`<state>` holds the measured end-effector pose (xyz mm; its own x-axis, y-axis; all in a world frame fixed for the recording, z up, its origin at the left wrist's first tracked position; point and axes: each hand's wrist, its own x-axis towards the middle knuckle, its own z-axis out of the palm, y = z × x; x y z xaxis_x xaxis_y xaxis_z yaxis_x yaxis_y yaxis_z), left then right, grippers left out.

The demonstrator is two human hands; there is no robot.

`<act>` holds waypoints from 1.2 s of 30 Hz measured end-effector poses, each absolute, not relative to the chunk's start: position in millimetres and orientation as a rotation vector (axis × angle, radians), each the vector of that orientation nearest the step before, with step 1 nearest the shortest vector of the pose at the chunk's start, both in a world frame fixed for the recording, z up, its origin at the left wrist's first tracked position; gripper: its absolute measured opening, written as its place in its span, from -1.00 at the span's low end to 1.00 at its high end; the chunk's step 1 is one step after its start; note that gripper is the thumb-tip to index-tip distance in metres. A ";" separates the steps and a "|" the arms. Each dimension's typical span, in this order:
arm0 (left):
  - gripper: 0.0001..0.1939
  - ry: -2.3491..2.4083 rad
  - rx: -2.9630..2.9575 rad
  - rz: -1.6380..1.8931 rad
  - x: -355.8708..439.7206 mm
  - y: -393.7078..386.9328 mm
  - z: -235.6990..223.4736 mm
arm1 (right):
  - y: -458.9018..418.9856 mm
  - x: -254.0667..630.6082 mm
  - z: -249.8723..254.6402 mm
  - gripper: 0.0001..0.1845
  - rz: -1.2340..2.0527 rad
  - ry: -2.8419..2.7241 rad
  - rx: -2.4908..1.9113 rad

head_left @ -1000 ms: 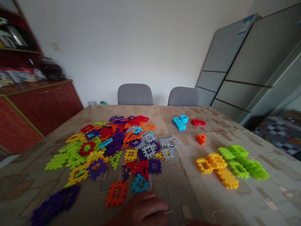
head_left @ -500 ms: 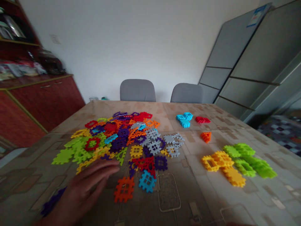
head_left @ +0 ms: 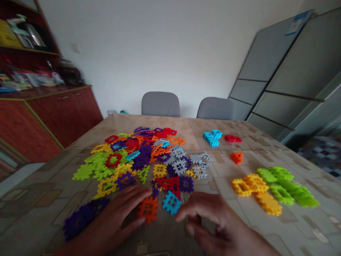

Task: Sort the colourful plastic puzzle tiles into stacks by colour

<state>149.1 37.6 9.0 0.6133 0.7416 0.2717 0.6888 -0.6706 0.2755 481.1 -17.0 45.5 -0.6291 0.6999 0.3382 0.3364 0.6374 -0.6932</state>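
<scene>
Between the two hands lies the orange square point(head_left: 148, 209), flat on the table point(head_left: 165, 234), with the blue square point(head_left: 172, 202) just to its right, a small gap between them. Half a second ago only the left hand showed clearly, off to the left of the orange square; now the left hand point(head_left: 115, 213) is at that square's left edge and the right hand point(head_left: 221, 211) has come in on the far side of the blue one. That suggests both hands are now turned to these two pieces. The left hand's fingers lie close together, its thumb spread away from them; the right hand's are curled, index and thumb apart. Neither visibly pinches anything, and whether they touch the squares I cannot tell.

Left of the orange square, past the left hand, lie the purple pieces point(head_left: 84, 217), which the arm partly hid before; they overlap too much to count. Behind it spreads one mixed pile point(head_left: 141, 160), also beyond counting.

Right of it, beyond the right hand, stand five groups: one light-blue clump point(head_left: 212, 138), one red clump point(head_left: 233, 138), one orange clump point(head_left: 236, 158), three yellow clusters point(head_left: 269, 203) and about four green clusters point(head_left: 281, 193). Farthest behind it are two chairs point(head_left: 160, 104).
</scene>
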 end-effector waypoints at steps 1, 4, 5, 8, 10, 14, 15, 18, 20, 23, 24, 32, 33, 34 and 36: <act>-0.38 1.191 2.683 0.522 149.3 35.8 8.3 | -3.3 472.4 58.4 -0.60 0.806 -2.178 -0.966; -0.28 1.147 2.663 0.476 151.6 33.8 7.6 | 19.4 457.7 72.2 -0.66 0.737 -2.117 -1.101; -0.28 1.140 2.652 0.473 152.7 34.3 7.3 | 22.1 456.4 69.8 -0.67 0.719 -2.131 -1.118; -0.34 1.155 2.608 0.483 156.0 35.9 6.9 | 22.5 457.1 56.7 -0.67 0.734 -2.195 -1.156; -0.35 1.176 2.583 0.478 157.6 35.0 8.5 | 20.2 457.3 51.6 -0.64 0.766 -2.242 -1.149; -0.29 1.139 2.586 0.471 161.7 29.0 18.2 | 18.4 457.2 51.1 -0.67 0.794 -2.300 -1.143; -0.30 1.120 2.596 0.482 163.0 27.6 21.1 | 19.4 458.3 50.8 -0.69 0.781 -2.293 -1.154; -0.33 1.084 2.632 0.495 165.5 26.7 26.5 | 25.8 464.8 45.8 -0.73 0.697 -2.234 -1.204; -0.36 1.072 2.655 0.487 165.2 28.6 25.1 | 31.2 470.0 40.7 -0.73 0.623 -2.189 -1.238; -0.37 1.107 2.685 0.528 162.4 32.8 17.0 | 36.6 474.7 35.0 -0.72 0.549 -2.153 -1.264; -0.38 1.132 2.691 0.549 161.3 33.8 14.1 | 37.0 474.9 34.2 -0.72 0.549 -2.152 -1.257; -0.44 1.204 2.788 0.695 159.2 33.7 15.8 | 23.7 459.4 40.3 -0.79 0.566 -2.334 -1.219; -0.45 1.211 2.799 0.693 159.1 33.3 17.0 | 21.5 457.1 40.8 -0.75 0.553 -2.380 -1.228; -0.45 1.221 2.806 0.684 158.8 32.9 17.7 | 19.5 455.0 41.0 -0.71 0.537 -2.421 -1.242; -0.44 1.243 2.807 0.648 157.7 32.5 17.3 | 15.8 451.8 40.8 -0.63 0.516 -2.481 -1.284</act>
